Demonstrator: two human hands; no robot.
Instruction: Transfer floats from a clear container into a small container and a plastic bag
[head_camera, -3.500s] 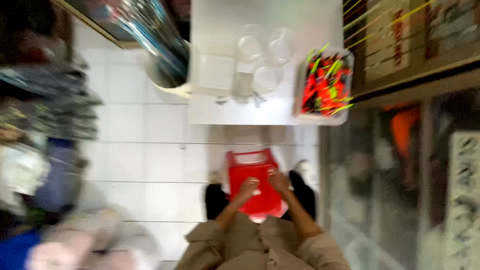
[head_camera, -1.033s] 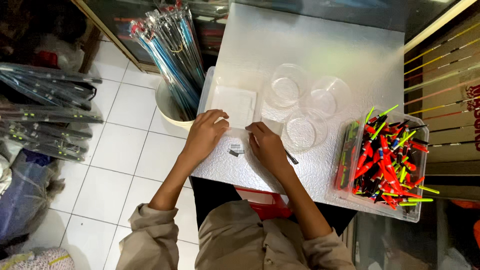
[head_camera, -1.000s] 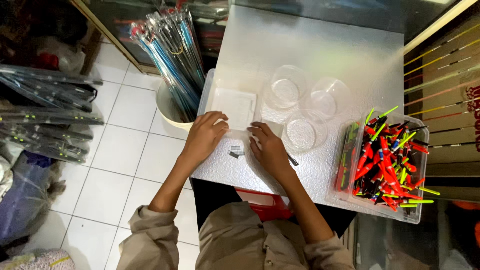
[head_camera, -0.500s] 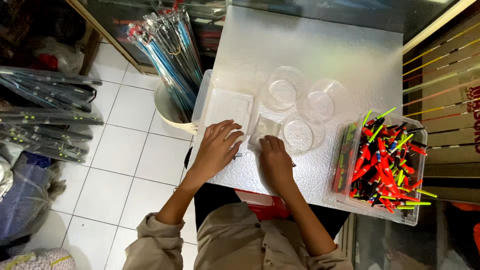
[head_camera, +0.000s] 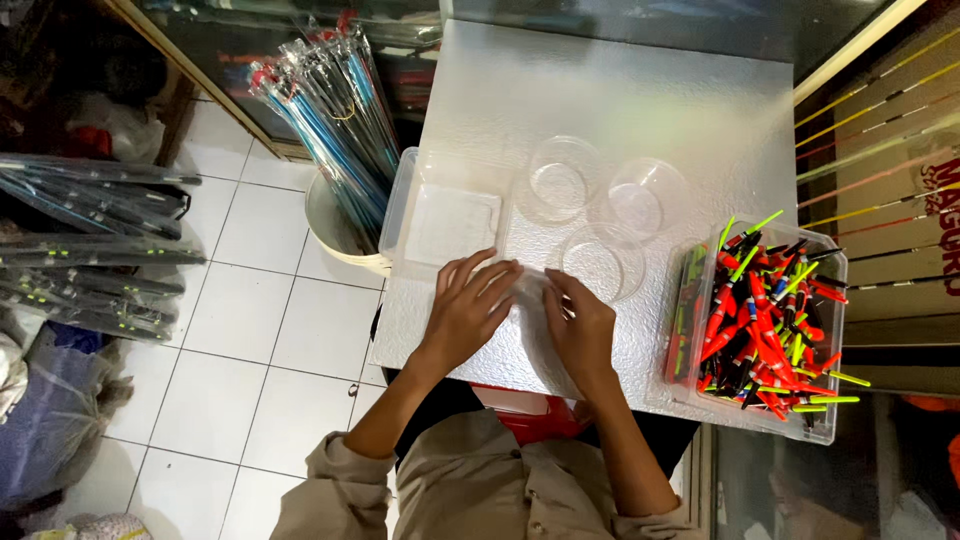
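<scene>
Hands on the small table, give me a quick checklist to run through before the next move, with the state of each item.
1. Both hands in view: ok; left hand and right hand rest on the table.
2. What lies between the fingertips: cannot tell; something small and clear, hidden.
3. Three clear bowls upright and empty: ok.
4. Clear tray beside the left hand: ok, flat, overhanging the table edge.
5. Box of floats to the right, apart from the hands: ok.
</scene>
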